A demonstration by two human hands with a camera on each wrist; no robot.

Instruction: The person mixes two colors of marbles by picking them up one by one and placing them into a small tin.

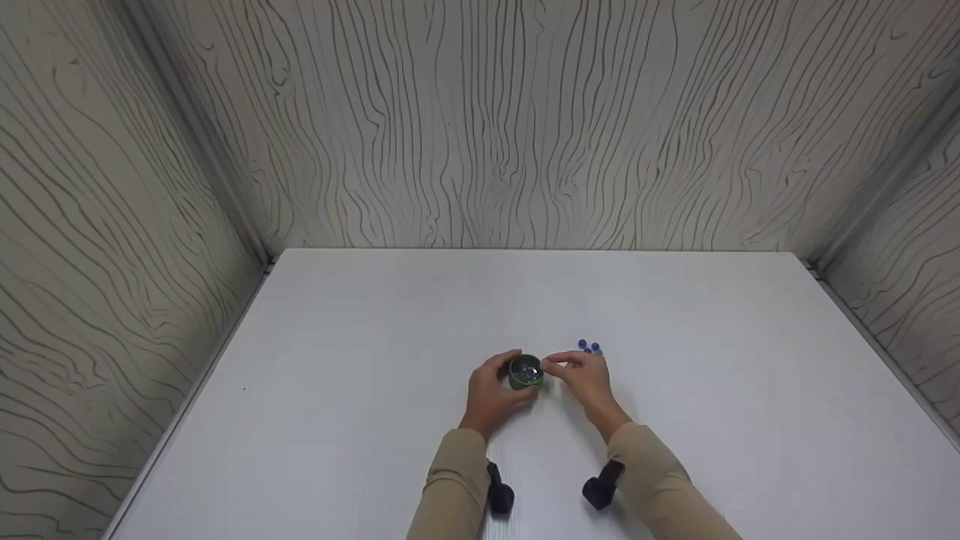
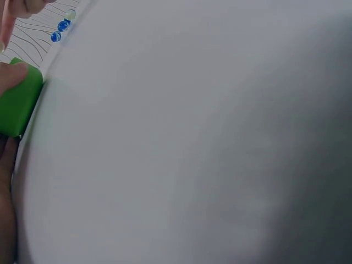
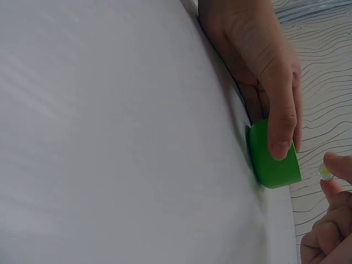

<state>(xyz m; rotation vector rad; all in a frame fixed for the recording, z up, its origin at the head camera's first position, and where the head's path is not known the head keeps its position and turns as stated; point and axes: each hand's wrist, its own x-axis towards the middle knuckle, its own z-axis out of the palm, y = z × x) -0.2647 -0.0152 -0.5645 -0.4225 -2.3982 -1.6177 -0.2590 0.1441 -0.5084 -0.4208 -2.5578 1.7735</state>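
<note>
My left hand (image 1: 491,394) grips a small green cup (image 3: 264,170) round its side, thumb on the near wall. The cup stands upright on the white table, mouth up. Shiny things glint inside it in the head view, too small to tell apart. Just right of the rim, my right hand (image 1: 590,381) pinches a clear glass marble (image 3: 325,173) with a yellowish core between thumb and finger. Several marbles lie on the table just beyond the right hand, among them a blue marble (image 1: 582,343) and a pale marble (image 2: 70,14).
The white table (image 1: 360,322) reaches back to a panel wall (image 1: 495,135) with a wood-grain pattern. Similar panels stand at the left and right. A black device (image 1: 500,496) sits at the left wrist and another black device (image 1: 600,491) at the right.
</note>
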